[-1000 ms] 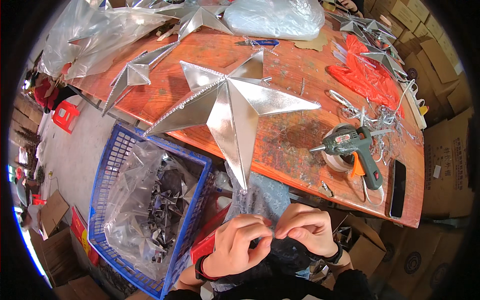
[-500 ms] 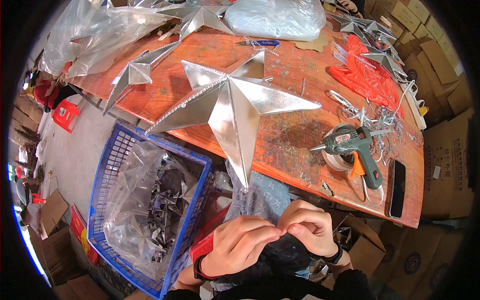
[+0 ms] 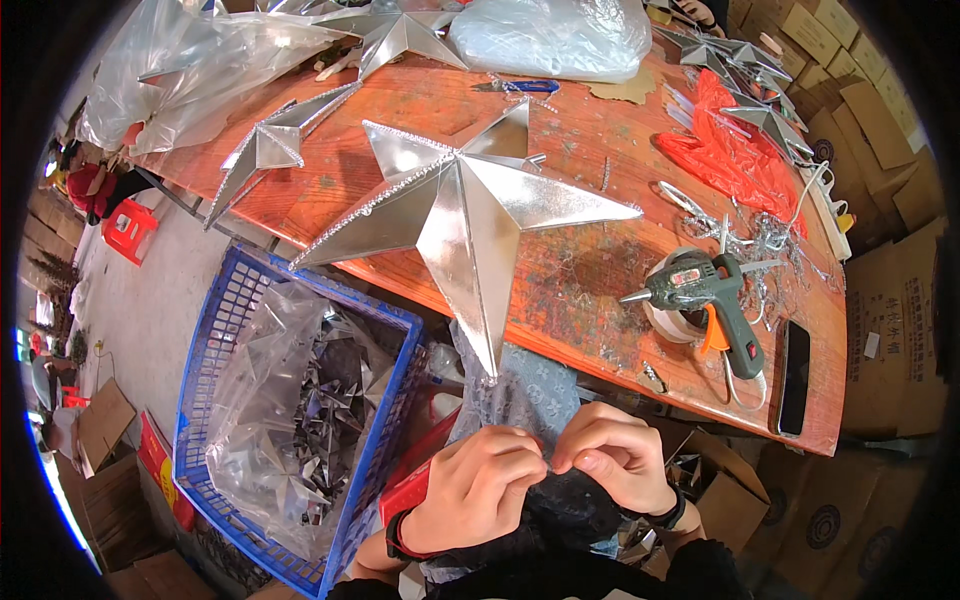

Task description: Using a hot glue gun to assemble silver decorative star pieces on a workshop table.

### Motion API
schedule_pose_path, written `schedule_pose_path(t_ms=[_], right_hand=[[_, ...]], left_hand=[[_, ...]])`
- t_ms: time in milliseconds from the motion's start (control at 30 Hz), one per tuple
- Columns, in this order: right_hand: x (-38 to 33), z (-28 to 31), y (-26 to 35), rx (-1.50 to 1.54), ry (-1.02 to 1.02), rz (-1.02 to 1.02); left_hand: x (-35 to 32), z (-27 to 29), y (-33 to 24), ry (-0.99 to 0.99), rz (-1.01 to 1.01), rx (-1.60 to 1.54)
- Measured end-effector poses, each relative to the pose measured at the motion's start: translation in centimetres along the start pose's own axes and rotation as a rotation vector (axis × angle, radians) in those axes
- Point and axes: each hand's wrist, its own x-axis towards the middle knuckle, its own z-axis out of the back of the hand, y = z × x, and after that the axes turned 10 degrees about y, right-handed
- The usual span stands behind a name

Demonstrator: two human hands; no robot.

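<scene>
The left hand (image 3: 475,490) and right hand (image 3: 622,465) are raised side by side in front of the wearer, just short of the bench (image 3: 590,335). Both hands have bent fingers, and their fingertips nearly meet. In each, the grip is drawn in toward the tips; whether either pinches a small item cannot be made out. Each wrist carries 1 dark band. The star (image 3: 470,230), large, silver and 5-pointed, is over the near part of the bench, beyond the hands; 1 point reaches past the edge toward them, well apart from the fingers. Glittery trim runs along ridges on its left side. Below that point, a patterned blue-grey cloth (image 3: 535,385) hangs between bench and hands. To the right of the star, a green glue gun (image 3: 700,285) with an orange trigger lies across a white ring (image 3: 668,322), nozzle directed left; a black phone (image 3: 795,378) lies near the right corner. Behind the gun are silver scraps (image 3: 770,240) and a crumpled red bag (image 3: 715,150). A blue-handled tool (image 3: 535,86) lies beyond the star, in front of a bulky plastic bundle (image 3: 550,38). A smaller silver piece (image 3: 275,148) lies at left. Below the bench's left side, a blue basket (image 3: 385,425) holds a clear bag (image 3: 250,410) and small silver stars (image 3: 335,420). Cartons (image 3: 895,330) stand at far right.
</scene>
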Motion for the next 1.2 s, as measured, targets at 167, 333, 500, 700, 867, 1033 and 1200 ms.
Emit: schedule_pose_path(t_ms=[167, 333, 500, 700, 867, 1033, 1200], right_hand=[[-0.17, -0.01, -0.39, -0.037, -0.041, 0.024], [0.11, -0.44, -0.18, -0.19, -0.12, 0.065], [-0.04, -0.41, -0.18, -0.392, -0.155, 0.16], [-0.4, -0.14, -0.02, -0.543, -0.137, 0.223], [-0.43, -0.02, 0.22, -0.602, -0.115, 0.251], [-0.46, -0.04, 0.19, -0.601, -0.117, 0.241], [-0.57, 0.05, 0.27, -0.534, -0.089, 0.21]], left_hand=[[-0.04, 0.06, -0.29, 0.0, 0.02, 0.038], [0.41, 0.24, -0.39, -0.001, 0.02, 0.12], [0.7, 0.19, -0.39, -0.002, 0.02, 0.124], [0.39, 0.2, -0.31, 0.045, 0.025, 0.144], [0.11, 0.5, -0.82, 0.095, 0.021, 0.227], [0.02, 0.25, -0.54, 0.094, -0.011, 0.269], [-0.05, 0.08, -0.49, 0.1, -0.027, 0.285]])
